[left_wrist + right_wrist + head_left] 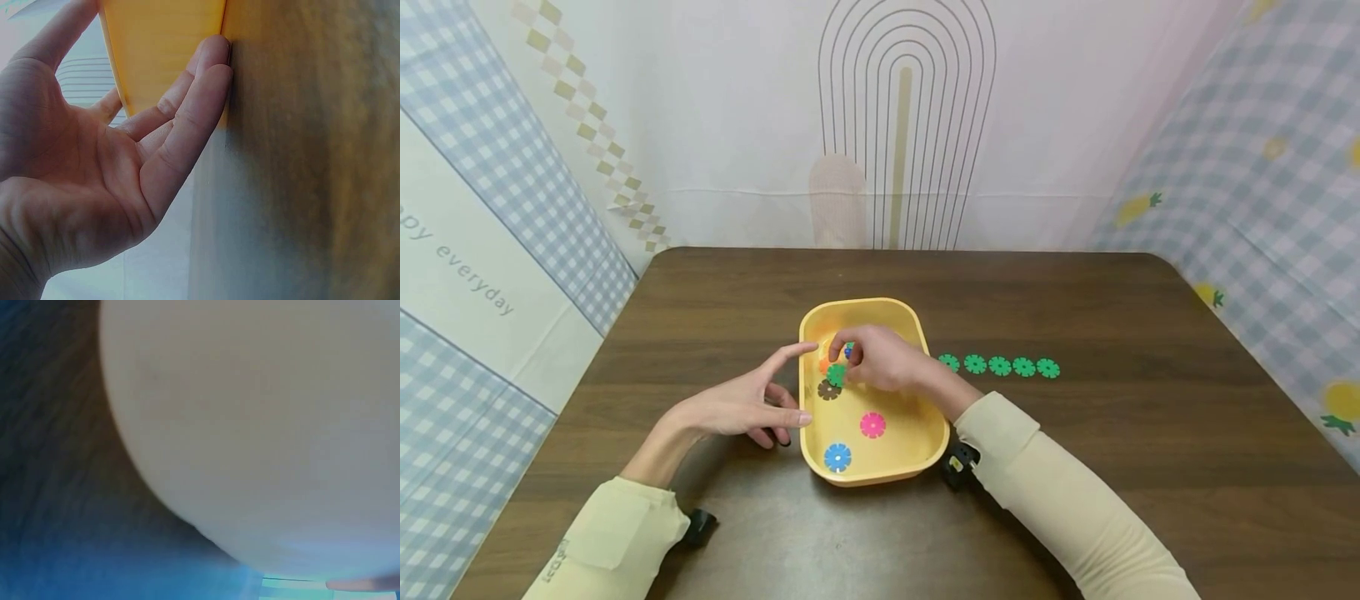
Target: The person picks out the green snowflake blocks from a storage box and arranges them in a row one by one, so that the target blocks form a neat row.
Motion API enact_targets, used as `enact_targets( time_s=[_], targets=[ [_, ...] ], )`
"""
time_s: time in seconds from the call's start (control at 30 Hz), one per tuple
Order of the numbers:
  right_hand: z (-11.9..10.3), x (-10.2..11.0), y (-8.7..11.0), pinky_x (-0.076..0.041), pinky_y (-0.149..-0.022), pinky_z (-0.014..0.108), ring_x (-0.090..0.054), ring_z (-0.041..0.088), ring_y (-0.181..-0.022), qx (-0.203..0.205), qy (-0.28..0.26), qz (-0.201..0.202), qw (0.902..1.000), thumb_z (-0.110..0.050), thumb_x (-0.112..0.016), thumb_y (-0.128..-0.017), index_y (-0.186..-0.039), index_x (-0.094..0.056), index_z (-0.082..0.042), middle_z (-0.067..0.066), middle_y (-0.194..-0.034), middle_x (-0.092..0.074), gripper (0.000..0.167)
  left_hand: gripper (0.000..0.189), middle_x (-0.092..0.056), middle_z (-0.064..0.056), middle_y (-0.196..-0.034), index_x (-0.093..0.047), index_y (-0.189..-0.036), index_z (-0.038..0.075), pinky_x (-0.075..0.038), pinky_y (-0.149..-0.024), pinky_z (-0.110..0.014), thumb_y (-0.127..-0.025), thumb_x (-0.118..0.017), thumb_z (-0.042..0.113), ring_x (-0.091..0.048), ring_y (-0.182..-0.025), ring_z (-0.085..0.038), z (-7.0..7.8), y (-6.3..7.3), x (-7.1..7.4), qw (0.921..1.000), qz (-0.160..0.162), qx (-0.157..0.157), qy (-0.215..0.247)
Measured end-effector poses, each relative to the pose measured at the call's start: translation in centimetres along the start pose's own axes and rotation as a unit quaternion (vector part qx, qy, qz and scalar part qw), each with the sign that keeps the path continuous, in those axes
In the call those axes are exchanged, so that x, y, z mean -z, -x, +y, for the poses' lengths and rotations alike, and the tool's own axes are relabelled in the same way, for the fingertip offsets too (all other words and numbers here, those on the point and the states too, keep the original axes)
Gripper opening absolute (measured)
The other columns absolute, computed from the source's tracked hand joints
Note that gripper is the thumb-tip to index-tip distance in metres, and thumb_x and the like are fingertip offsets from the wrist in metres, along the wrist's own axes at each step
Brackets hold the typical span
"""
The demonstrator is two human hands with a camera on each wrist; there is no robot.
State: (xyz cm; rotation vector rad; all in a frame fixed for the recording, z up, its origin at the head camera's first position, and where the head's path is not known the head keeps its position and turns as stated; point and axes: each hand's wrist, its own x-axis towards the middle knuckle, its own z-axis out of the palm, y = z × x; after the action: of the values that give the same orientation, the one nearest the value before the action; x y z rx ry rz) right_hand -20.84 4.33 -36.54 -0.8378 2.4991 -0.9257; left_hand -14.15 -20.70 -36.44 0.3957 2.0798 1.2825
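Observation:
A yellow plastic tray (887, 467) stands on the table with several notched plastic discs in it. My right hand (883, 358) reaches into its far left part, fingers curled, with a green notched disc (836, 375) between index finger and thumb. A brown disc (829, 390) lies just below that one; orange and blue pieces are partly covered by the fingers. Nearer me in the tray lie a pink disc (872, 425) and a blue disc (838, 457). My left hand (737, 404) spreads its fingers against the tray's left side, thumb and index finger at the rim.
A row of several green discs (999, 366) lies on the brown wooden table (1120, 433), right of the tray. Patterned curtains (737, 125) hang behind the table and at both sides. Sleeve fabric (262, 437) fills most of the right wrist view.

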Motion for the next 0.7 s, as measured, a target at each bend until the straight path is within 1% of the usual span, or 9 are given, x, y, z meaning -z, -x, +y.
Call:
enact_targets(
  time_s=[0.2, 0.5, 0.63, 0.7],
  targets=[
    [0.0, 0.2, 0.1, -0.042, -0.06, 0.022, -0.051, 0.012, -0.065, 0.013, -0.045, -0.002, 0.9989, 0.003, -0.073, -0.093, -0.107, -0.071, -0.012, 0.003, -0.077, -0.062, 0.021, 0.101, -0.072, -0.018, -0.102, -0.006, -0.166, 0.04, -0.063, -0.076, -0.044, -0.097, -0.079, 0.037, -0.074, -0.086, -0.029, -0.1, 0.0, 0.0, 1.0, -0.001, 0.0, 0.0],
    [0.0, 1.0, 0.7, -0.047, -0.062, 0.023, -0.056, 0.012, -0.066, 0.014, -0.056, 0.007, 0.9983, -0.001, -0.073, -0.092, -0.107, -0.074, -0.011, 0.003, -0.083, -0.067, 0.018, 0.1, -0.072, -0.018, -0.103, -0.005, -0.166, 0.042, -0.063, -0.077, -0.044, -0.097, -0.078, 0.038, -0.074, -0.086, -0.029, -0.1, -0.2, 0.0, 1.0, -0.003, 0.002, -0.007],
    [-0.5, 1.6, 1.1, -0.047, -0.058, 0.023, -0.055, 0.012, -0.061, 0.012, -0.079, 0.012, 0.9968, -0.001, -0.072, -0.092, -0.109, -0.074, -0.008, 0.003, -0.083, -0.066, 0.018, 0.1, -0.071, -0.018, -0.104, -0.005, -0.166, 0.042, -0.063, -0.077, -0.043, -0.097, -0.078, 0.039, -0.075, -0.086, -0.028, -0.2, -0.1, 0.0, 1.0, -0.001, 0.003, -0.009],
    [-0.8, 2.0, 1.4, -0.048, -0.057, 0.023, -0.057, 0.014, -0.06, 0.011, -0.088, 0.015, 0.996, -0.001, -0.072, -0.093, -0.109, -0.074, -0.008, 0.004, -0.083, -0.066, 0.018, 0.099, -0.072, -0.018, -0.105, -0.005, -0.166, 0.042, -0.063, -0.078, -0.043, -0.098, -0.078, 0.038, -0.075, -0.086, -0.029, -0.2, -0.1, 0.1, 0.9999, 0.0, 0.002, -0.011]
  ],
)
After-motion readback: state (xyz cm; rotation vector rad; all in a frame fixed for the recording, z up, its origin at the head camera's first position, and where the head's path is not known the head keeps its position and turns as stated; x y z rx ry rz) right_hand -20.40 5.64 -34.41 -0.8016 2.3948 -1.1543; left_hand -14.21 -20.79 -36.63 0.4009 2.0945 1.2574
